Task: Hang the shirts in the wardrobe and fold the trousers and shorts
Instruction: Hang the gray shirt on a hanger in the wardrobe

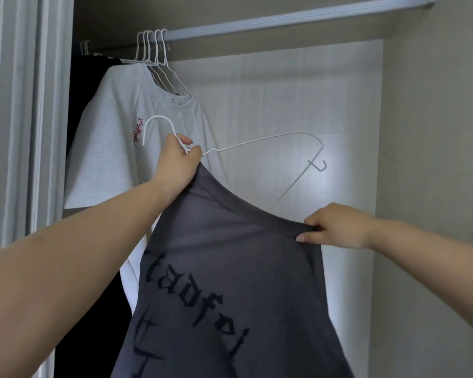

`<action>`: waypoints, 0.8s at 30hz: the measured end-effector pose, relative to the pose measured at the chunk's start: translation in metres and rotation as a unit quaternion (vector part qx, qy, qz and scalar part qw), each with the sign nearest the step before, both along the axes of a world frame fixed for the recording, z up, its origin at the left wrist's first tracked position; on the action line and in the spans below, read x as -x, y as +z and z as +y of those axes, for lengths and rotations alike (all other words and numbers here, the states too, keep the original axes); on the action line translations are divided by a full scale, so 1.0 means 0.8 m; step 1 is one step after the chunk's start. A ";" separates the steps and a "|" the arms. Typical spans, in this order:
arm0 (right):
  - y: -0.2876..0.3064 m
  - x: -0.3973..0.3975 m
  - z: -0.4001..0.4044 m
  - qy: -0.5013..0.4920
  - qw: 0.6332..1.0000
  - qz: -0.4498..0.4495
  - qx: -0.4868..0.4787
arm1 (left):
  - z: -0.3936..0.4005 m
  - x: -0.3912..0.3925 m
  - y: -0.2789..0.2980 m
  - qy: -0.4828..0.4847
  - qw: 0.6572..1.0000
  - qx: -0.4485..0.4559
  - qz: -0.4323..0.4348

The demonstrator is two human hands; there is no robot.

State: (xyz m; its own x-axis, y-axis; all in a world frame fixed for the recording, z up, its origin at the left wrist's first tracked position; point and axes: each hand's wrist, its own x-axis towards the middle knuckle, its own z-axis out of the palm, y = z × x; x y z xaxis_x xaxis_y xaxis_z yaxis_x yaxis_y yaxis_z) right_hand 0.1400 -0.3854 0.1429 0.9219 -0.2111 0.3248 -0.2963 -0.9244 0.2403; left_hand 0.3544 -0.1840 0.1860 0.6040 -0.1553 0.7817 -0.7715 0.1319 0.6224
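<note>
A dark grey T-shirt (pixel 230 268) with black gothic lettering hangs in front of me inside the wardrobe. My left hand (pixel 176 159) grips the neck of a white wire hanger (pixel 260 141) together with the shirt's collar at its top. The hanger's right arm sticks out bare above the shirt. My right hand (pixel 336 227) pinches the collar rim on the right and pulls it sideways. Above runs the wardrobe rail (pixel 284 19).
A white T-shirt (pixel 115 137) with red lettering hangs on the rail at the left, with several white hangers (pixel 153 47) bunched above it. A black garment (pixel 85 105) hangs further left by the door frame (pixel 25 132). The rail's right part is bare.
</note>
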 end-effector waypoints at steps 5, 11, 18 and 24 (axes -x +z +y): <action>0.028 0.016 -0.024 -0.052 0.996 -0.032 0.071 | 0.004 -0.007 -0.008 -0.076 0.995 -0.070 0.010; 0.045 0.028 -0.043 -0.063 0.994 -0.067 0.059 | 0.018 -0.019 -0.014 -0.028 0.983 -0.173 -0.052; 0.062 0.032 -0.034 -0.055 0.994 -0.078 0.057 | 0.000 -0.010 -0.036 -0.054 0.958 -0.258 -0.112; 0.052 0.006 0.003 -0.002 0.988 -0.099 -0.119 | -0.025 0.020 -0.022 -0.041 0.961 -0.215 -0.169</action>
